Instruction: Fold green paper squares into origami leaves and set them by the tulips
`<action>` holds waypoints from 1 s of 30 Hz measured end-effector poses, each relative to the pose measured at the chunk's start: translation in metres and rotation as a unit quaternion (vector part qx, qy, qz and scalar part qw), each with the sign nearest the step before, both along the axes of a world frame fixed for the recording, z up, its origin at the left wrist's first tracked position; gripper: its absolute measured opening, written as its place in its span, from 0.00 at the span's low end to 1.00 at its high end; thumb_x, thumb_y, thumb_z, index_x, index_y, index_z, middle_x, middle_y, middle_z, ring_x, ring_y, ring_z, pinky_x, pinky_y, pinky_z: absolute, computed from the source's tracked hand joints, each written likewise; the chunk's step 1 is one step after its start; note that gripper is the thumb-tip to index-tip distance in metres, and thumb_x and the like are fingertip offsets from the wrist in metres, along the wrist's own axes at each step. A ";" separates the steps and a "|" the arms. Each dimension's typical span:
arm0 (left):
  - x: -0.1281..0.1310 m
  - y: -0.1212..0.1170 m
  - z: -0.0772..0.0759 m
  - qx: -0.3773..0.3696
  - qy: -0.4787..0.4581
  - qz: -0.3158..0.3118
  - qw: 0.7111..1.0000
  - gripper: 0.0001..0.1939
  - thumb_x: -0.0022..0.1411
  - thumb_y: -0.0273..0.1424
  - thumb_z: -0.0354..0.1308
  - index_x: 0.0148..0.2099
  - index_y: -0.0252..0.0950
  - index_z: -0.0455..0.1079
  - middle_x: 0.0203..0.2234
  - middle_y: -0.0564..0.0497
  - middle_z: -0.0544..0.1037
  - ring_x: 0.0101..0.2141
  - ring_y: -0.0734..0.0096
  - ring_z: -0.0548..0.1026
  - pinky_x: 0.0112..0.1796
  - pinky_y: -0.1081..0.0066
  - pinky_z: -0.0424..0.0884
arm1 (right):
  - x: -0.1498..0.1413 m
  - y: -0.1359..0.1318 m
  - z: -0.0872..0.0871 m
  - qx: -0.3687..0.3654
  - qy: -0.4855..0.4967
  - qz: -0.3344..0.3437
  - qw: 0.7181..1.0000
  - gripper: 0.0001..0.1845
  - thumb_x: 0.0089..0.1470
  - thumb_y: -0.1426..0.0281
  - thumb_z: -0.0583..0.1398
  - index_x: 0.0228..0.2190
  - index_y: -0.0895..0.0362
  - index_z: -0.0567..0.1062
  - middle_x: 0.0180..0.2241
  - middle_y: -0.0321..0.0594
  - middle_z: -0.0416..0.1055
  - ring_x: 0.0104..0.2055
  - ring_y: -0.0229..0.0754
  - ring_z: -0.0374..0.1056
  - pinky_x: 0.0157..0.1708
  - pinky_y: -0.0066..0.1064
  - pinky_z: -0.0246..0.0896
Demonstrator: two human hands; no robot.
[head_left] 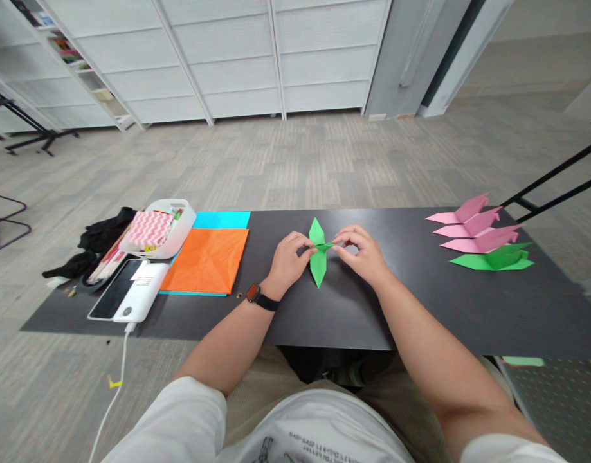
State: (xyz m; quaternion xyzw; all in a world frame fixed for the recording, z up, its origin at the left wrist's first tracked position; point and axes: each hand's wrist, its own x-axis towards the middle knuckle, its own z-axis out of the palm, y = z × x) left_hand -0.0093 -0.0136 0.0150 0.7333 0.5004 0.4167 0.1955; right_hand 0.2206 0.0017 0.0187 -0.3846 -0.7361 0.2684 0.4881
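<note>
A green folded paper piece (318, 260), long and pointed at both ends, lies upright on the black table (420, 302) near its middle. My left hand (289, 262) pinches its left side at the waist, fingers closed on the fold. My right hand (361, 252) pinches the right side of the same fold, fingertips pressed together. A dark watch sits on my left wrist.
Orange paper (206, 260) lies on blue sheets (222, 220) at the left, beside a white tray (160, 231) with a pink patterned item, a phone on a white charger (126, 292) and black cloth. Finished pink folds (469, 228) and a green one (495, 258) lie at the right.
</note>
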 end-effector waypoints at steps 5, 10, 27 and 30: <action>0.000 0.001 -0.002 0.005 -0.003 -0.007 1.000 0.04 0.66 0.25 0.68 0.38 0.39 0.77 0.39 0.52 0.80 0.43 0.66 0.79 0.48 0.65 0.75 | 0.000 0.000 0.000 0.002 0.001 0.013 1.000 0.05 0.62 0.62 0.66 0.36 0.49 0.82 0.42 0.43 0.75 0.44 0.46 0.73 0.42 0.41 0.74; 0.000 0.000 -0.002 0.006 -0.006 -0.007 1.000 0.04 0.65 0.25 0.68 0.38 0.39 0.77 0.38 0.52 0.80 0.42 0.66 0.79 0.48 0.65 0.75 | 0.000 -0.001 0.001 0.007 0.002 0.012 1.000 0.06 0.63 0.63 0.66 0.35 0.50 0.82 0.42 0.43 0.75 0.43 0.45 0.73 0.42 0.41 0.74; 0.001 0.001 -0.003 -0.008 0.009 -0.029 1.000 0.03 0.65 0.27 0.68 0.38 0.39 0.78 0.39 0.51 0.80 0.43 0.65 0.79 0.49 0.64 0.76 | 0.001 -0.002 -0.002 0.013 -0.010 0.031 0.999 0.07 0.61 0.61 0.68 0.41 0.47 0.83 0.44 0.42 0.75 0.46 0.46 0.73 0.45 0.42 0.75; 0.002 0.000 -0.003 -0.010 0.011 -0.034 0.999 0.03 0.65 0.27 0.69 0.38 0.39 0.78 0.39 0.51 0.80 0.43 0.65 0.79 0.49 0.64 0.75 | 0.001 -0.002 -0.001 0.024 -0.004 0.018 1.000 0.05 0.62 0.62 0.68 0.35 0.48 0.84 0.42 0.41 0.75 0.46 0.47 0.74 0.49 0.45 0.74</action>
